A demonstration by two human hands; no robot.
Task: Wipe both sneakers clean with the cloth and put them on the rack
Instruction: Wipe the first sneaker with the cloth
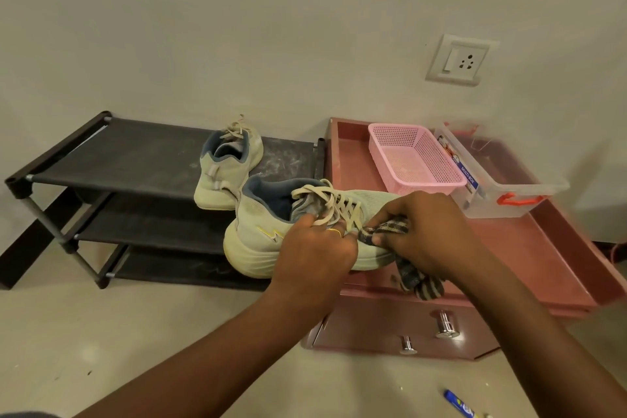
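Three dark shelves make the rack (135,153), which stands on the floor against the wall, on the left. Just beside it on the right stands the low pink desk (529,248) with drawers. On its top are a pink basket (417,132) and, just beside that, a clear box (502,187) with red handles.

The first sneaker (227,173), pale, stands on the top shelf of the rack near its right end, with the heel toward the camera. The second sneaker (258,237) is in front of it, held where rack and desk meet. Its heel points left and its toe points right, toward the basket. I cannot tell if its sole touches the desk.

Both grips are on this second sneaker. The left grip (315,251) grasps its middle from the near side, with the fingers curled in at the laces and the back of the hand toward the camera. The right grip (424,231) is just beside it, over the front part of the shoe. It pinches a striped cloth (386,229) against the shoe's near side, and the loose end of the cloth hangs down under the wrist. Both forearms come in from the lower edge and rise toward the sneaker, with the two hands nearly touching.
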